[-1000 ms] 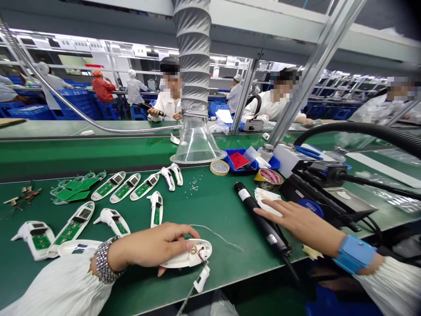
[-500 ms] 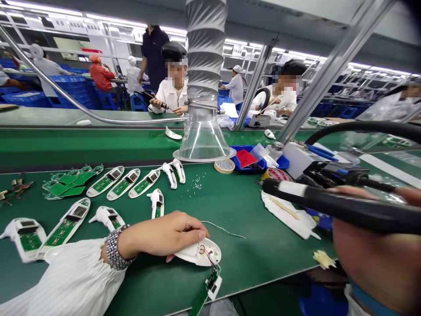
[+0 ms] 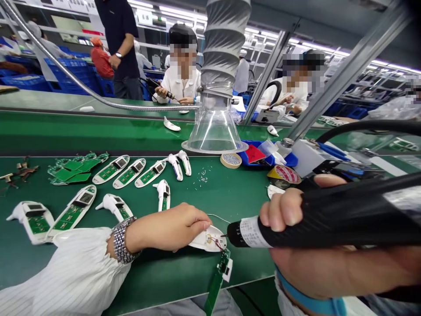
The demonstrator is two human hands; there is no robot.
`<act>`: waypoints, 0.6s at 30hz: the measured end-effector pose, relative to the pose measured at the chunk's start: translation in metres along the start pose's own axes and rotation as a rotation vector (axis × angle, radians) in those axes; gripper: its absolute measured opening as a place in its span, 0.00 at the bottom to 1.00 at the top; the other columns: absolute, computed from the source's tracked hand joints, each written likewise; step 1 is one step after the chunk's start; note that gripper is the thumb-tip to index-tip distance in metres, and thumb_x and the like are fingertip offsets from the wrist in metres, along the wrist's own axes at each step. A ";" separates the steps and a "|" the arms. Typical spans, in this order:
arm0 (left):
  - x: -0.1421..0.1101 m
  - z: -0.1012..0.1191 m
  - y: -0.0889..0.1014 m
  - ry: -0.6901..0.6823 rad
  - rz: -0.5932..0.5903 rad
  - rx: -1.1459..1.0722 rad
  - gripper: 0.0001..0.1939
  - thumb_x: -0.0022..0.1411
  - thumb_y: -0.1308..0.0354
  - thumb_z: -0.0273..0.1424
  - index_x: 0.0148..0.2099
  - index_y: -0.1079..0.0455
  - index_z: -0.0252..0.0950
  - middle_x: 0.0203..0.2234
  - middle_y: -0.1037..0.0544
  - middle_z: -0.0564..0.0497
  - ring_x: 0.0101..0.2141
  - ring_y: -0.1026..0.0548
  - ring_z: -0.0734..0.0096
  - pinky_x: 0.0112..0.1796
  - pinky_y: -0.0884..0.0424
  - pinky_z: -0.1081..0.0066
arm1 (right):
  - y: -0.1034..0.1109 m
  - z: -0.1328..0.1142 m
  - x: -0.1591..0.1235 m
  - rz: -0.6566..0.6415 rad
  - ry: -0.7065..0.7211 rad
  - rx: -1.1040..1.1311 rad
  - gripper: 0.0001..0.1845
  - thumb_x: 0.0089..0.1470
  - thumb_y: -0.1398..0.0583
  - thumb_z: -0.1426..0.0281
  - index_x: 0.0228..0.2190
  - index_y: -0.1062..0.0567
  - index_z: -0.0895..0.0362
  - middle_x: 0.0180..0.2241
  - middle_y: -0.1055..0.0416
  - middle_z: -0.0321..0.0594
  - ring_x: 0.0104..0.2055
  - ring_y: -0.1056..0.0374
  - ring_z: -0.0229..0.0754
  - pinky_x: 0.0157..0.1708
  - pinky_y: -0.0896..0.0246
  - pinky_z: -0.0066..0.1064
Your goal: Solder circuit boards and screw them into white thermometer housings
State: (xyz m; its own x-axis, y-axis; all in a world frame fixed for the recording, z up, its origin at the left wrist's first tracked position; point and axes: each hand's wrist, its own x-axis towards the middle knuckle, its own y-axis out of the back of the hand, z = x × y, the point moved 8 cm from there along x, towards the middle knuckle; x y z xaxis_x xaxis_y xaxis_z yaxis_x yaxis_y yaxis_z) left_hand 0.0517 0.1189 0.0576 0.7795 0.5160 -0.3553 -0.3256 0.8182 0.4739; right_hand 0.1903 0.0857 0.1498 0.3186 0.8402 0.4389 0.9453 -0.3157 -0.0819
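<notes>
1. At the far left of the green worktop point(image 3: 151, 285), small brownish metal parts point(image 3: 23, 169) lie loose, just beside a heap of green circuit boards point(image 3: 74, 171).
2. In front of these, two white housings point(image 3: 37, 224) with boards fitted in them lie side by side; a similar nozzled unit point(image 3: 115, 207) sits to their right.
3. Farther back, three boat-shaped shells point(image 3: 129, 174) with boards inside lie in a slanted row, and two slim white nozzled pieces point(image 3: 179, 166) come next.
4. The left hand point(image 3: 174, 228), with a metal watch point(image 3: 122, 241) at its wrist, is closed over an open white shell point(image 3: 201, 242), pinning it low over the worktop near its front edge.
5. Thin wires point(image 3: 215, 242) run from the shell's right end to a green board point(image 3: 214, 287), which extends past the worktop's front edge.
6. Behind the shell, tiny pins point(image 3: 202, 177) are scattered, near a clear funnel point(image 3: 215, 145) and a round dish point(image 3: 230, 160).
7. The right hand point(image 3: 315, 267) grips a black screwdriver point(image 3: 329, 215), its tip at the shell's right end; contact cannot be told.
8. Beyond it stand a blue tray point(image 3: 292, 160) and a tape roll point(image 3: 285, 174).
</notes>
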 end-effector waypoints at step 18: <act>0.003 0.003 0.005 -0.044 0.092 0.071 0.18 0.65 0.58 0.33 0.41 0.26 0.34 0.19 0.32 0.55 0.17 0.39 0.78 0.21 0.44 0.77 | -0.036 0.014 0.000 -0.199 -0.076 0.246 0.30 0.44 0.49 0.36 0.30 0.37 0.51 0.14 0.37 0.33 0.13 0.43 0.40 0.14 0.45 0.31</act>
State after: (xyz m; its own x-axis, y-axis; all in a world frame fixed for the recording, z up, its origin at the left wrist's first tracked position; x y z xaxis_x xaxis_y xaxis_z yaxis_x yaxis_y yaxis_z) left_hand 0.0536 0.1234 0.0611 0.7709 0.5755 -0.2729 -0.3598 0.7470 0.5590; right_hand 0.1575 0.1035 0.1406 0.1211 0.9081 0.4009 0.9752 -0.0334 -0.2189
